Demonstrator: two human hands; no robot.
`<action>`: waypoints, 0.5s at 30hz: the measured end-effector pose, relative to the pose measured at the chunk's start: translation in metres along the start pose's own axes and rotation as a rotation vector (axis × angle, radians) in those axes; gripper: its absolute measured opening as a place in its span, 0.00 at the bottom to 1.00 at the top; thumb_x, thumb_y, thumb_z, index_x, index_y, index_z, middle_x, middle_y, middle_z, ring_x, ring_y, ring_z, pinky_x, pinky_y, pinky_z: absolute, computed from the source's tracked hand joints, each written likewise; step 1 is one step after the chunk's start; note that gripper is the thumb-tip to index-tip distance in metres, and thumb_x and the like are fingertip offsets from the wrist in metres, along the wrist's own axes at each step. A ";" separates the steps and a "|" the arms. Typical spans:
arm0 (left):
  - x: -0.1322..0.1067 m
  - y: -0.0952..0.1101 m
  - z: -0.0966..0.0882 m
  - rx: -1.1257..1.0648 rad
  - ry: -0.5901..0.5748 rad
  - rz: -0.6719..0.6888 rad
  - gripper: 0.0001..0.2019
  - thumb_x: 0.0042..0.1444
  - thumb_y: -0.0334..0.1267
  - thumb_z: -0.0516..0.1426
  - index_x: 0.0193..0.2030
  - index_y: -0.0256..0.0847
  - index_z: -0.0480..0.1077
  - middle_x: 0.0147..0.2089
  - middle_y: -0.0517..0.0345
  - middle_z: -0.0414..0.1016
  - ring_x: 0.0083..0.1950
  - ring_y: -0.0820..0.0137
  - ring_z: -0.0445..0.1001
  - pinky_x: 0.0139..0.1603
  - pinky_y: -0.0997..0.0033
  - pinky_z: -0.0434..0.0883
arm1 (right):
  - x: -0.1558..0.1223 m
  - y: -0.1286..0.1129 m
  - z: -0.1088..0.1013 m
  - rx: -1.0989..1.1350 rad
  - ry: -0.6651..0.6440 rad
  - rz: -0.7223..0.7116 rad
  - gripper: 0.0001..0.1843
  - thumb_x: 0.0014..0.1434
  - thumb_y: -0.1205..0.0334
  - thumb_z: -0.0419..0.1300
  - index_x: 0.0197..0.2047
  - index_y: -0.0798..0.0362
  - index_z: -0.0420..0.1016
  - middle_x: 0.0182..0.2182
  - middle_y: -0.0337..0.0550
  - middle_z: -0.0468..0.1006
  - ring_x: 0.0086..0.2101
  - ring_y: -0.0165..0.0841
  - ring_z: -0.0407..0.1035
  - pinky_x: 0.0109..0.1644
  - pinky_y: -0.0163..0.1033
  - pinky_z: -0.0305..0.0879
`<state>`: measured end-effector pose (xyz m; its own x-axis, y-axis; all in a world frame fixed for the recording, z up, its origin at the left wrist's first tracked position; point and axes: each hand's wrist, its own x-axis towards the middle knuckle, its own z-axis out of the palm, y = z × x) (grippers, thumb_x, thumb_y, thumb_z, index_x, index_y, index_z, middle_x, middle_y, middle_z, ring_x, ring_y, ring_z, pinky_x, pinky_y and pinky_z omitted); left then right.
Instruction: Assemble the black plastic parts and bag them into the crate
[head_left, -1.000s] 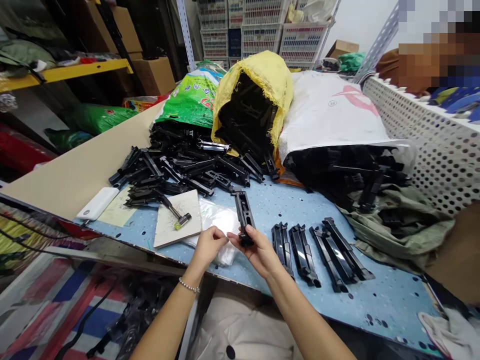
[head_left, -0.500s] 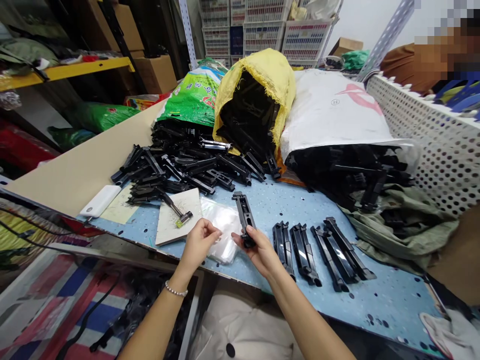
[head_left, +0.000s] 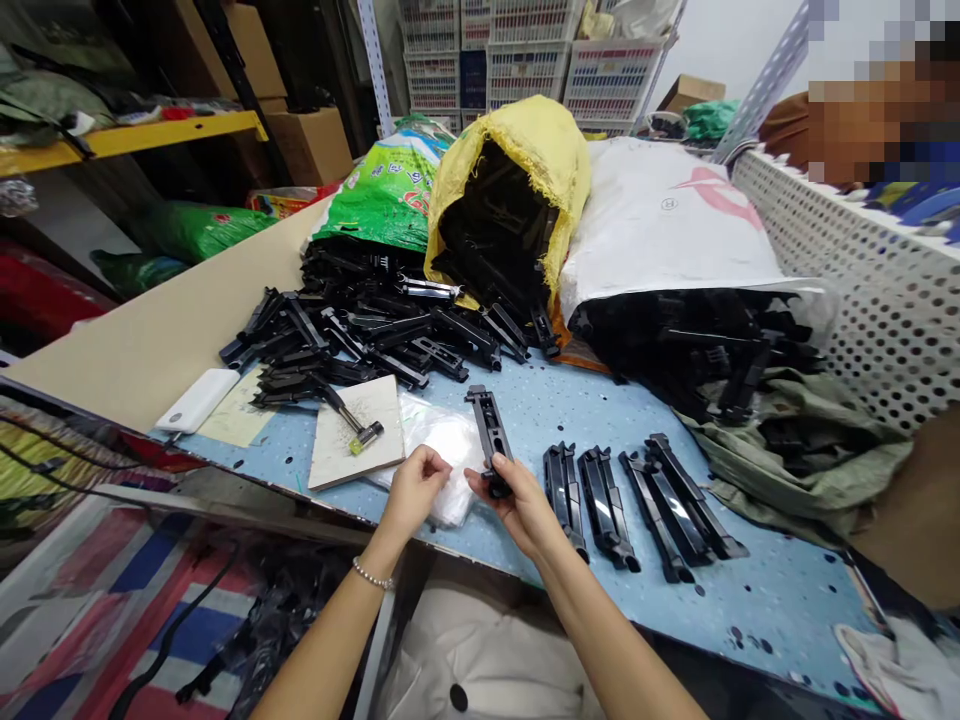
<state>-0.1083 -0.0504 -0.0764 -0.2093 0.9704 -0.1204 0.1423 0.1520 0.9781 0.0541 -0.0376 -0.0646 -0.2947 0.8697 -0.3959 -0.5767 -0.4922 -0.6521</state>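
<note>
My right hand [head_left: 517, 500] grips the lower end of a long black slotted plastic part [head_left: 489, 425], which it holds tilted above the table. My left hand [head_left: 417, 484] is closed in a pinch just to the left of that part; whatever its fingertips hold is too small or hidden to make out. Beneath and behind the left fingers lie clear plastic bags [head_left: 442, 437]. A small hammer [head_left: 360, 425] rests on a pale square board [head_left: 330, 450] farther left. Several similar black parts [head_left: 611, 510] lie in a row to the right of my right hand.
A heap of black parts [head_left: 360, 340] spreads over the blue tabletop [head_left: 525, 390]. Behind it stand a green sack [head_left: 382, 190], a yellow sack [head_left: 555, 140] and a white sack [head_left: 660, 220], with black parts at their mouths. A white perforated basket [head_left: 855, 270] borders the right.
My left hand has moved slightly right, nearer the black part, and still pinches. The plastic bags look a little shifted under it. My right hand keeps the part almost where it was.
</note>
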 end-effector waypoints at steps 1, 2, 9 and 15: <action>-0.002 0.003 -0.003 0.025 0.003 0.022 0.04 0.45 0.34 0.58 0.28 0.41 0.65 0.27 0.62 0.70 0.31 0.71 0.70 0.35 0.73 0.66 | -0.001 0.000 0.000 -0.013 0.001 -0.009 0.20 0.43 0.52 0.72 0.31 0.52 0.69 0.28 0.37 0.76 0.38 0.36 0.76 0.45 0.41 0.73; -0.004 0.007 -0.007 0.076 -0.011 0.063 0.02 0.47 0.32 0.56 0.28 0.41 0.65 0.29 0.61 0.71 0.33 0.70 0.71 0.36 0.72 0.67 | -0.001 0.000 -0.001 -0.029 0.001 -0.013 0.20 0.43 0.52 0.72 0.31 0.52 0.69 0.28 0.38 0.76 0.38 0.36 0.76 0.46 0.41 0.72; -0.018 0.024 -0.023 0.887 -0.105 0.383 0.13 0.51 0.24 0.49 0.31 0.39 0.74 0.37 0.47 0.74 0.43 0.58 0.71 0.46 0.59 0.67 | -0.001 0.002 -0.002 -0.063 0.008 -0.012 0.19 0.43 0.53 0.72 0.32 0.52 0.70 0.29 0.38 0.76 0.38 0.34 0.74 0.43 0.37 0.71; 0.000 0.007 -0.023 0.623 -0.105 0.318 0.19 0.53 0.26 0.50 0.50 0.40 0.73 0.50 0.50 0.73 0.41 0.66 0.75 0.48 0.65 0.71 | -0.043 -0.003 -0.027 -0.026 -0.216 0.175 0.25 0.51 0.42 0.63 0.41 0.55 0.73 0.26 0.38 0.72 0.21 0.25 0.65 0.19 0.29 0.57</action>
<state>-0.1294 -0.0534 -0.0658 0.0244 0.9938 0.1084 0.7150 -0.0931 0.6929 0.0889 -0.0740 -0.0627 -0.5452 0.7574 -0.3592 -0.4834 -0.6341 -0.6035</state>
